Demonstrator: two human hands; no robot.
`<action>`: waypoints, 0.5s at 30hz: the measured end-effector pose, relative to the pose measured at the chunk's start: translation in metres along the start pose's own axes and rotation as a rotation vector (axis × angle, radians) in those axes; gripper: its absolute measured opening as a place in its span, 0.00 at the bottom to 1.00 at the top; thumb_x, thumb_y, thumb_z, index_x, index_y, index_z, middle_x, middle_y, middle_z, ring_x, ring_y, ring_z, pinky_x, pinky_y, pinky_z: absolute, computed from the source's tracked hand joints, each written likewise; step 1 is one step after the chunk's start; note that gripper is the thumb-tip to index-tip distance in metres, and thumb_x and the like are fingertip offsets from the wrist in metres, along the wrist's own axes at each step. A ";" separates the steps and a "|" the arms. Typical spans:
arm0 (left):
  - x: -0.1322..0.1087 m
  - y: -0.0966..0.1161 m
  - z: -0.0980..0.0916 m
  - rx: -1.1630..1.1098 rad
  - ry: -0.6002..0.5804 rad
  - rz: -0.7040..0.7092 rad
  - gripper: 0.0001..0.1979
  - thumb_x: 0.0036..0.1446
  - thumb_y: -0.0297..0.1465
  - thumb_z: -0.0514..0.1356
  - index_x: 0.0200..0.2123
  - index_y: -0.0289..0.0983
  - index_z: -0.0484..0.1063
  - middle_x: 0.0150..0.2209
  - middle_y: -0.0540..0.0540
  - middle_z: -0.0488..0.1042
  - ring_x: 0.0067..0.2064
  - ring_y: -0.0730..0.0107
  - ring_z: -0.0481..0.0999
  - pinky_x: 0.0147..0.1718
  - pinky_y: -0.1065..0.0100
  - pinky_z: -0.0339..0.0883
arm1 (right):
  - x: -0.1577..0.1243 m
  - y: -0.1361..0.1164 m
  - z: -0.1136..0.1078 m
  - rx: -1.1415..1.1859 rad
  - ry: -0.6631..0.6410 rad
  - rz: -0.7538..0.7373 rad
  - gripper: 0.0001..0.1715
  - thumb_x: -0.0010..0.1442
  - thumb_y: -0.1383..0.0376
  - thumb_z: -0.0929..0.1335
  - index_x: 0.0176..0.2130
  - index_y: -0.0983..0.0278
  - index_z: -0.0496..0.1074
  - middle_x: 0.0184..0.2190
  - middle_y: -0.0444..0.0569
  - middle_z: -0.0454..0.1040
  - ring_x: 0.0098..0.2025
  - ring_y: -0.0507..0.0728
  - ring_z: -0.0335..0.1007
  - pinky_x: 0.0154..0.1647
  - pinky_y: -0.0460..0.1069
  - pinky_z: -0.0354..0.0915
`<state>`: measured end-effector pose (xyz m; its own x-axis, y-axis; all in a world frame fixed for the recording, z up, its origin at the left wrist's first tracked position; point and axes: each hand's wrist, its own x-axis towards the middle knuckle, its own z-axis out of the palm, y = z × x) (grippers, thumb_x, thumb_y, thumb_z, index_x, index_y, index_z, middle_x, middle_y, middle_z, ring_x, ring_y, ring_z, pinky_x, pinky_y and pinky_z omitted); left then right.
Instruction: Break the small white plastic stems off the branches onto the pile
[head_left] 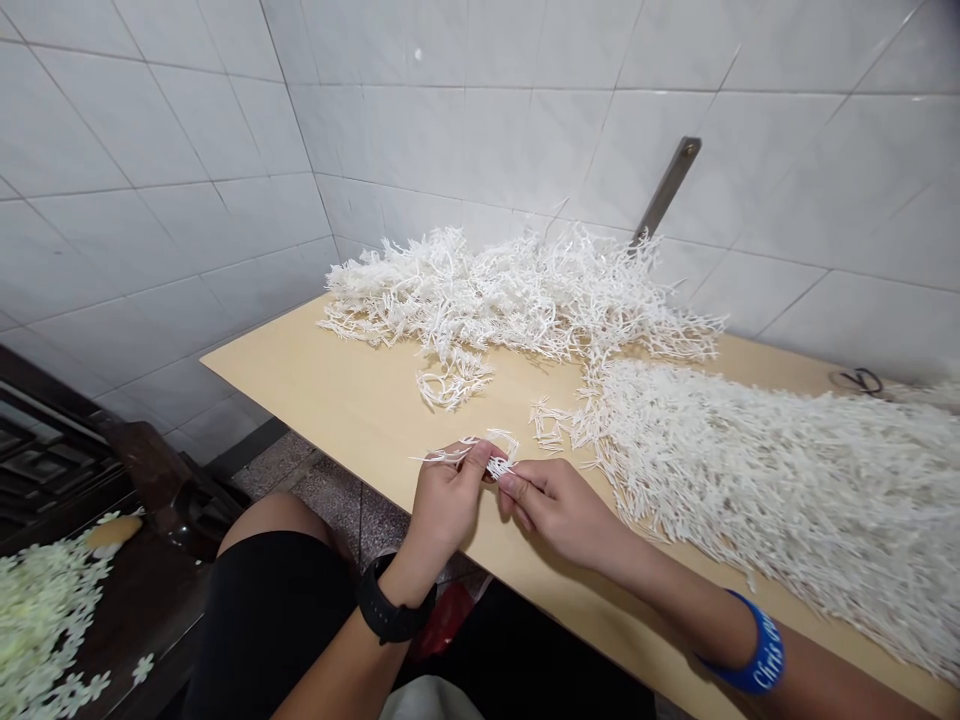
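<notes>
My left hand (450,500) is closed around a small white branching plastic sprig (504,440), its thin stems poking out past the fingers on both sides. The fingertips of my right hand (551,505) pinch the near end of that same piece, right beside the left thumb. Just beyond my hands, a small loose clump of white sprigs (454,380) lies on the tan tabletop (375,400). Some short white bits (550,425) are scattered to the right of it.
A long heap of tangled white sprigs (510,290) runs along the tiled wall. To the right spreads a thick pile of short white pieces (765,460). A metal bar (667,190) leans at the wall. Pale flower shapes (45,610) cover a dark wooden surface at lower left.
</notes>
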<state>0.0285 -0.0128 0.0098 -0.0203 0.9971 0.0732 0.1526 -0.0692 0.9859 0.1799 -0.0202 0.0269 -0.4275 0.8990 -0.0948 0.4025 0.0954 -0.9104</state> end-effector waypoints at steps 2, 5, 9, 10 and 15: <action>0.000 0.000 0.004 -0.026 0.017 -0.029 0.17 0.59 0.39 0.54 0.27 0.35 0.75 0.26 0.46 0.78 0.32 0.64 0.78 0.34 0.68 0.70 | -0.001 -0.001 -0.001 -0.050 0.019 -0.029 0.23 0.66 0.58 0.60 0.23 0.64 0.67 0.15 0.40 0.61 0.19 0.50 0.56 0.25 0.46 0.53; 0.003 0.002 0.007 -0.055 0.012 -0.048 0.18 0.59 0.41 0.54 0.26 0.35 0.74 0.25 0.46 0.77 0.30 0.64 0.78 0.34 0.68 0.70 | -0.001 -0.002 -0.003 -0.123 0.049 -0.073 0.23 0.67 0.60 0.59 0.23 0.64 0.67 0.17 0.41 0.64 0.21 0.50 0.59 0.27 0.46 0.54; 0.010 0.009 0.006 0.005 0.031 -0.007 0.17 0.60 0.39 0.54 0.26 0.36 0.75 0.25 0.46 0.78 0.31 0.64 0.78 0.36 0.67 0.69 | -0.001 -0.003 -0.009 -0.240 0.100 -0.146 0.21 0.66 0.62 0.60 0.24 0.64 0.67 0.21 0.44 0.69 0.25 0.51 0.64 0.30 0.46 0.55; 0.011 0.011 0.006 0.020 0.037 0.000 0.16 0.60 0.38 0.54 0.26 0.36 0.75 0.26 0.46 0.79 0.32 0.64 0.78 0.36 0.67 0.68 | -0.001 -0.003 -0.010 -0.260 0.111 -0.155 0.21 0.66 0.63 0.60 0.23 0.64 0.66 0.21 0.44 0.69 0.25 0.51 0.64 0.30 0.46 0.55; 0.012 0.015 0.013 0.030 0.040 0.004 0.16 0.59 0.37 0.54 0.27 0.35 0.76 0.29 0.44 0.81 0.33 0.63 0.78 0.37 0.66 0.69 | 0.002 -0.005 -0.015 -0.336 0.122 -0.189 0.19 0.65 0.65 0.60 0.23 0.63 0.63 0.19 0.42 0.66 0.23 0.51 0.61 0.29 0.46 0.52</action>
<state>0.0433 -0.0018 0.0240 -0.0585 0.9948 0.0837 0.1824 -0.0718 0.9806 0.1895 -0.0118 0.0370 -0.4282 0.8945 0.1281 0.5773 0.3799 -0.7227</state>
